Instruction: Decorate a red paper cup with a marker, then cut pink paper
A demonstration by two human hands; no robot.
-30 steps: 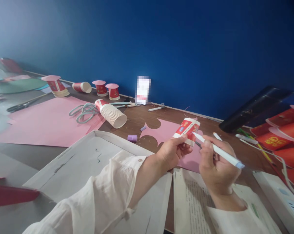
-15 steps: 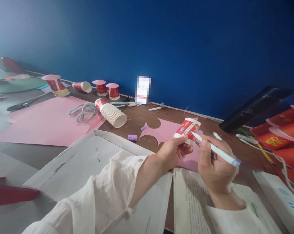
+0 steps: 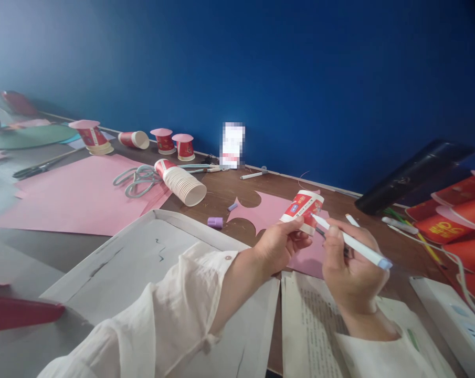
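My left hand [image 3: 282, 244] is closed around the lower end of a red and white paper cup [image 3: 305, 205], which it holds tilted above the table. In my right hand [image 3: 353, 268] a white marker pen [image 3: 355, 242] is gripped like a writing tool, its tip at or very near the cup's printed side; whether it touches I cannot tell. Beneath the cup lies a pink paper sheet [image 3: 271, 207] with rounded pieces cut out of it. A purple pen cap [image 3: 215, 222] and a smaller purple piece [image 3: 233, 206] rest to the left.
A nested stack of paper cups [image 3: 184, 185] lies beside a coiled cable [image 3: 137, 181]. Cups topped with pink discs [image 3: 185, 148] stand along the blue wall [image 3: 261, 68]. A lit phone [image 3: 232, 144] leans there. Right are a black cylinder [image 3: 414, 173], red envelopes [image 3: 450, 226] and a power strip [image 3: 453, 315].
The marker pen in my right hand has shifted slightly right and down along the cup. My left hand and the cup stay nearly where they were.
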